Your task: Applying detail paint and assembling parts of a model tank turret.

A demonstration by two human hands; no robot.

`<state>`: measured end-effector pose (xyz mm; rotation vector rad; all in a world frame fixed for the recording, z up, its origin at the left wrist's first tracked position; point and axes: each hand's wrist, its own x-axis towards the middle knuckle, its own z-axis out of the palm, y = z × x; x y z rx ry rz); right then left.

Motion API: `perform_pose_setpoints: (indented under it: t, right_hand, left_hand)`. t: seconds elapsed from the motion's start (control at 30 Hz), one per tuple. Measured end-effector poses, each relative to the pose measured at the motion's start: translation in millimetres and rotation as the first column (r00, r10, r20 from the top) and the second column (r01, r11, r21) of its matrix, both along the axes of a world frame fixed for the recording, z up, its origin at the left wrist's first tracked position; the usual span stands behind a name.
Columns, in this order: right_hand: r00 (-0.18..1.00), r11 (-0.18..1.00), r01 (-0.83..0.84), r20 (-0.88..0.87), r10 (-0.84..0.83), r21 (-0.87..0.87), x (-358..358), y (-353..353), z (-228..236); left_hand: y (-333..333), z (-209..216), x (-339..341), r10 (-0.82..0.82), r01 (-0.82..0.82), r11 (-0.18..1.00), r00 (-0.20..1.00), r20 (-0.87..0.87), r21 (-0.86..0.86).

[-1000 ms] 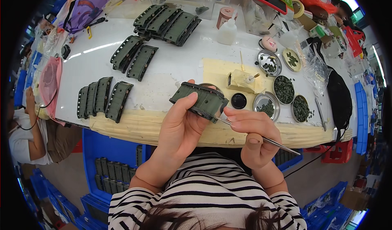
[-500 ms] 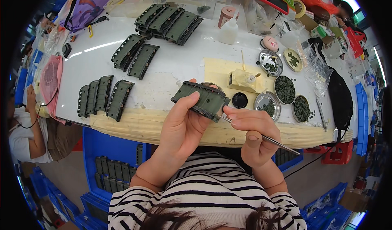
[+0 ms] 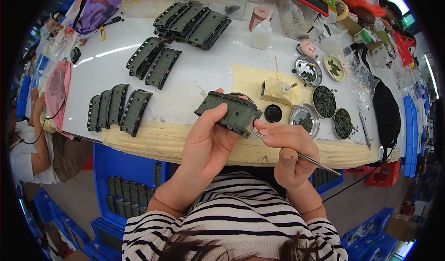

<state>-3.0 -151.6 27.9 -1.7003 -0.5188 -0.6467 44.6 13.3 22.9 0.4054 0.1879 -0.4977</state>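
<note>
My left hand (image 3: 201, 143) is closed round a dark green ribbed plastic part (image 3: 232, 111), its thumb lying on the upper face. Metal tweezers (image 3: 320, 163) are gripped in my right hand (image 3: 299, 152). Their tips meet the part's near right corner; whether a tiny piece sits between them is too small to tell. Just beyond the part is a round tin (image 3: 240, 95), partly hidden, with a black round lid (image 3: 273, 113) at its right. Small dark green pieces fill a round dish (image 3: 323, 102) and a tin (image 3: 343, 123) further right.
Similar curved green parts (image 3: 134, 112) stand in groups at left and a stack (image 3: 192, 24) lies at the back. A white squeeze bottle (image 3: 261, 35) and a taped block (image 3: 276, 92) stand beyond my hands. Below the padded table edge (image 3: 139, 143) is a blue crate (image 3: 104, 168) of parts.
</note>
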Motion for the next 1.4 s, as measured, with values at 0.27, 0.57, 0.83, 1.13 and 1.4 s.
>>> perform_pose_setpoints:
  t: [0.27,0.57,0.83,1.13,1.4]
  right_hand:
    - [1.000,0.999,-0.005,0.011,0.005,-0.037,0.4,-1.2,2.0]
    - [0.999,0.996,0.000,0.039,0.003,-0.084,-1.3,-0.4,6.4]
    - [0.997,0.988,0.008,0.080,0.005,-0.154,-4.9,-1.4,9.7]
    - [0.994,0.982,-0.032,0.092,0.050,-0.184,-8.2,-3.3,12.9]
    - [0.992,0.993,-0.111,0.048,0.113,-0.032,-12.8,-6.1,11.0]
  left_hand:
    - [-0.1,0.2,-0.2,0.008,-0.008,1.000,1.000,-0.002,0.015]
    - [-0.2,1.1,0.5,-0.007,0.007,1.000,1.000,0.010,-0.014]
    - [-0.2,3.7,-0.2,-0.015,0.017,0.999,0.999,0.043,-0.041]
    - [0.5,4.7,0.5,-0.056,0.059,0.998,0.996,0.073,-0.033]
    - [-1.4,2.8,7.7,-0.077,0.082,0.996,0.988,0.136,-0.032]
